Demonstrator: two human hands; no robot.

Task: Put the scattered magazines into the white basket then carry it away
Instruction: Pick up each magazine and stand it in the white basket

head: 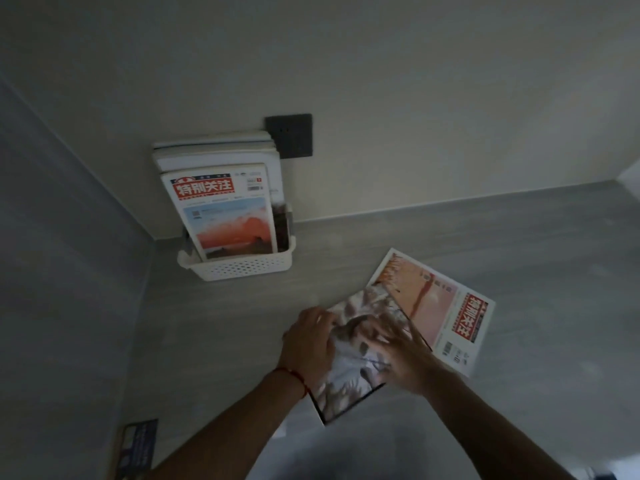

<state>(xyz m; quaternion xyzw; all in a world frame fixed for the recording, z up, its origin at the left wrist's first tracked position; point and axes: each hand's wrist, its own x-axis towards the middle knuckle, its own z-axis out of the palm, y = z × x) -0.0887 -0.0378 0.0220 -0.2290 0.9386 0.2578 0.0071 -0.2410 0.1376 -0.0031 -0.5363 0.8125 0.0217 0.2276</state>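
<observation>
A white perforated basket [242,266] stands on the grey floor against the wall, holding several upright magazines [225,206], the front one with a red title and an orange sky. On the floor nearer me lie two loose magazines. The grey-and-white patterned magazine [349,362] is tilted up off the floor; my left hand [306,344] grips its left edge and my right hand [403,355] lies over its right side, fingers spread. A pink magazine with a red title [446,313] lies flat, partly under the patterned one.
A dark wall socket [294,135] sits behind the basket. The corner of two walls is just left of the basket. A dark blue printed card [136,448] lies on the floor at the lower left. Grey floor extends to the right.
</observation>
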